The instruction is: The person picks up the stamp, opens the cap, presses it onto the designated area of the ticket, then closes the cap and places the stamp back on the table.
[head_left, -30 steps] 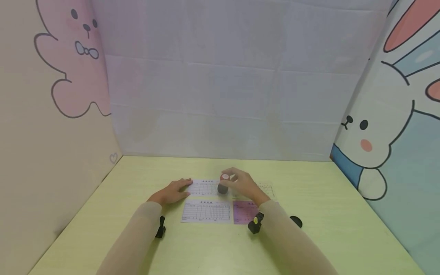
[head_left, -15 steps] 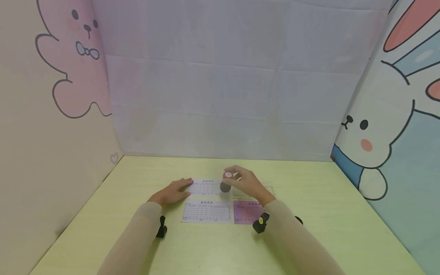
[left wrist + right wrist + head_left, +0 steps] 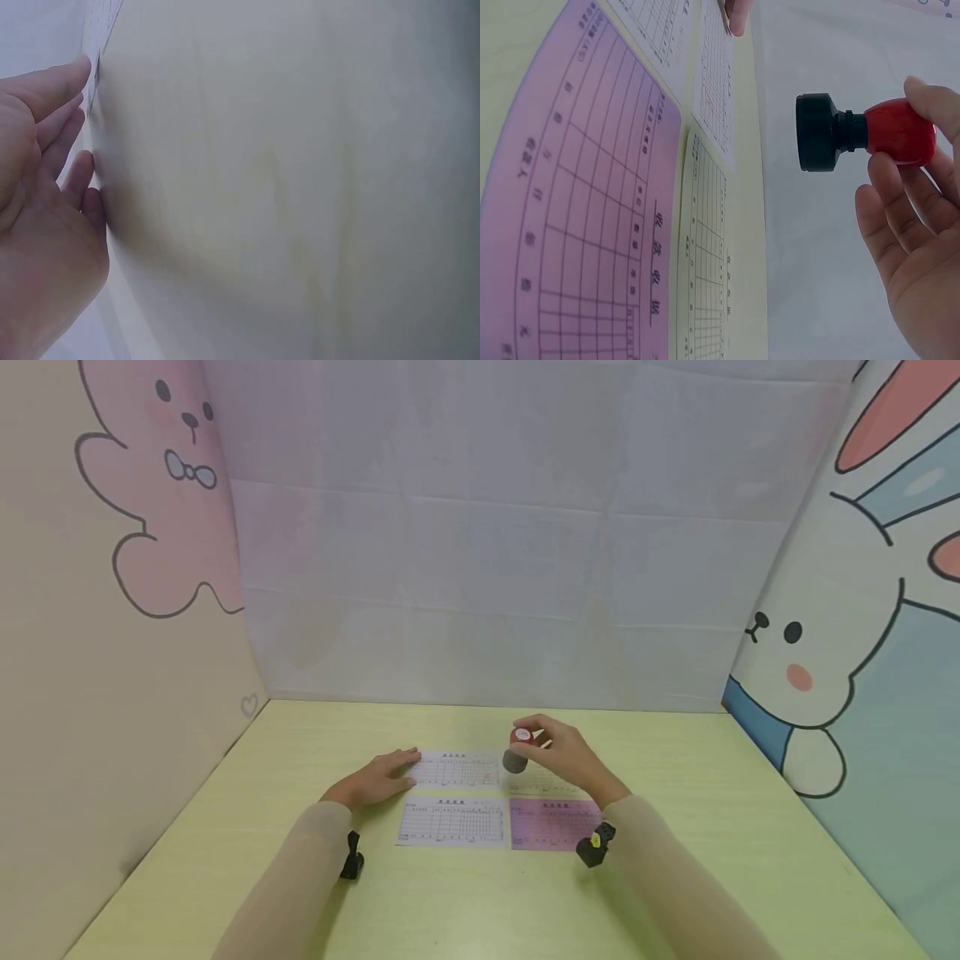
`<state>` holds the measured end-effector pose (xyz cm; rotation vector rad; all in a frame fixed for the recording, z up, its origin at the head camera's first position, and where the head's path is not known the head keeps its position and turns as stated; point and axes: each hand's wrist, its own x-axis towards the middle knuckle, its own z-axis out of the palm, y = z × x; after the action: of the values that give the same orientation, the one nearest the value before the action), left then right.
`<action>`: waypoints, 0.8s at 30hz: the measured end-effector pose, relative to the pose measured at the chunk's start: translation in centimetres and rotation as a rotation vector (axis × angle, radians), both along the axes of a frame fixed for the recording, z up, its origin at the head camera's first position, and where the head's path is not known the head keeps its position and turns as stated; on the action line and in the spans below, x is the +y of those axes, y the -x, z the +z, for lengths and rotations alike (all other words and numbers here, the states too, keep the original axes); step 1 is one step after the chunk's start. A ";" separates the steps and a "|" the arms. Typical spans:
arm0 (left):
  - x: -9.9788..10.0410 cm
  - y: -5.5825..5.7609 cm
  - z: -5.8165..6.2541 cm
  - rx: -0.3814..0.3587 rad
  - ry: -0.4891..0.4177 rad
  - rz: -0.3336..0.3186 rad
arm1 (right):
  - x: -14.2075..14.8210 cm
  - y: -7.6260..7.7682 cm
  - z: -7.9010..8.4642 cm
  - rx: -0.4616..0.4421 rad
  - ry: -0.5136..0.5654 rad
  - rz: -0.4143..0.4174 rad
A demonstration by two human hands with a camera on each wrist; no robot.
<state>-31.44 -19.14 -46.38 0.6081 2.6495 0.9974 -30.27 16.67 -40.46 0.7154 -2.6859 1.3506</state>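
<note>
My right hand (image 3: pixel 567 756) pinches a round stamp by its red handle; the black base (image 3: pixel 817 133) of the stamp points down, raised above the papers. In the head view, the stamp (image 3: pixel 515 761) overlaps the left end of the yellowish form (image 3: pixel 707 247) at the back right. Fingers straight, my left hand (image 3: pixel 375 780) rests at the left edge of the back-left white form (image 3: pixel 450 769). A faint reddish mark shows near that form's right side. The left wrist view catches the same hand (image 3: pixel 52 172) low at the tabletop.
In front lie a second white form (image 3: pixel 450 821) and, to its right, a pink form (image 3: pixel 551 825), making two rows. A pale yellow-green table (image 3: pixel 465 902) bears them all. A white cloth (image 3: pixel 480 568) closes off the back, with cartoon-printed panels on both sides.
My right hand has moved right with the stamp, from the back-left white form to the yellowish one, uncovering a reddish mark. A black disc by the right forearm is now hidden. My left hand stays put.
</note>
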 end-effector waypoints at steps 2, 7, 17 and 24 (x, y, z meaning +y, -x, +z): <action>0.1 0.0 0.0 -0.008 -0.001 0.006 | 0.6 -0.1 0.3 -0.008 0.000 -0.003; 0.4 0.1 0.0 -0.039 -0.022 0.046 | 1.9 -0.4 0.6 -0.006 -0.003 -0.016; 2.3 -0.1 0.6 0.010 -0.114 0.162 | 4.0 -1.2 0.6 0.004 -0.031 -0.048; 5.9 -0.4 2.1 0.086 -0.099 0.123 | 4.8 -1.7 1.1 0.006 -0.055 -0.069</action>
<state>-31.00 -13.19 -44.24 0.5247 2.7544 1.1672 -28.55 21.43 -39.36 0.6238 -2.7260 1.2610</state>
